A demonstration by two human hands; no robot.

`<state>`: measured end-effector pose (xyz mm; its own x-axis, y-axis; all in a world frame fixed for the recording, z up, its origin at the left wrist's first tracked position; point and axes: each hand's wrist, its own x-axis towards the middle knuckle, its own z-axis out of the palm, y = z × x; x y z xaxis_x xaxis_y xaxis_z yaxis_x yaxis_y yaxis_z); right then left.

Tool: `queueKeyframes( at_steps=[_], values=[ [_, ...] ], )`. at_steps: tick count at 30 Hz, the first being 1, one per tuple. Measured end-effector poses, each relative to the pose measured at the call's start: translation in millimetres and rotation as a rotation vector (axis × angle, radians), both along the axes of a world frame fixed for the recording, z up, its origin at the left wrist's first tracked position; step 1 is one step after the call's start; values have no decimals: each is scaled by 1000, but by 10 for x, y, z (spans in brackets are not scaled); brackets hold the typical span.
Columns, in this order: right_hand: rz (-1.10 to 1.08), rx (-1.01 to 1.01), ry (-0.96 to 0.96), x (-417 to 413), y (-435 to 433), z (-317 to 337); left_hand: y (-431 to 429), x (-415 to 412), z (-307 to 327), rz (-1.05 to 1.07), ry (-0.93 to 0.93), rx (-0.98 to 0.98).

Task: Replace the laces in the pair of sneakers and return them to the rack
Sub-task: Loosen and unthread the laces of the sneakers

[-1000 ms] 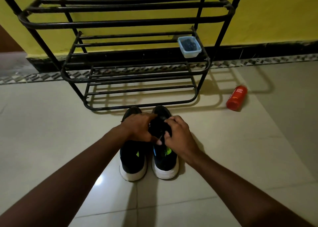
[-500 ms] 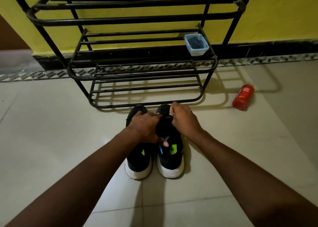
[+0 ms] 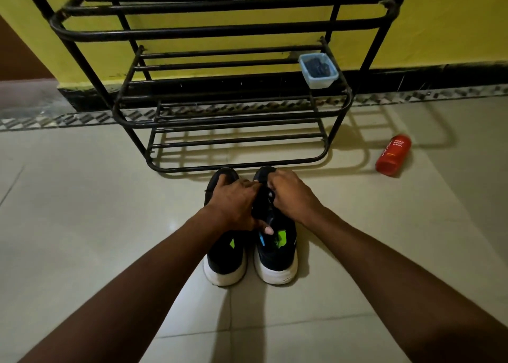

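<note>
Working at the lacing of the right sneaker (image 3: 277,255). It stands on the floor tiles touching or just beside the left sneaker (image 3: 225,255), and both toes point at the rack (image 3: 236,168) just beyond the fingers.

Left hand (image 3: 236,203): fingers curled over the shoe's throat, thumb tip pressed down on the near side by the tongue. It holds the shoe down.

Right hand (image 3: 295,195): fingers bunched narrow at the eyelet rows, just right of the left fingers. What they pinch is hidden; no lace can be made out against the dark upper.

Judgement: mid-lacing on this shoe, pair not yet on the rack. To do it well:
- Pin the shoe firmly with the left hand, since smooth tile lets it slide.
- Work one eyelet at a time, lace flat, ends even.
- Go by feel, because it is black on black in dim light.

A small tub (image 3: 319,69) with dark contents sits on a rack shelf, beyond and right of the fingers. A red bottle (image 3: 393,155) lies on the floor well off to their right.
</note>
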<state>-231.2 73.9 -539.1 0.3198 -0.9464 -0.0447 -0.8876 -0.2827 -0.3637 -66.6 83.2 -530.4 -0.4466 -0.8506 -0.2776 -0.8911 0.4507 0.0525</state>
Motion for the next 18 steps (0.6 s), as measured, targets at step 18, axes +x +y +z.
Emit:
queueKeyframes(
  at_steps=[18],
  values=[
    [-630, 386, -1112, -183, -71, -20, 27, -42, -14, 17, -39, 22]
  ],
)
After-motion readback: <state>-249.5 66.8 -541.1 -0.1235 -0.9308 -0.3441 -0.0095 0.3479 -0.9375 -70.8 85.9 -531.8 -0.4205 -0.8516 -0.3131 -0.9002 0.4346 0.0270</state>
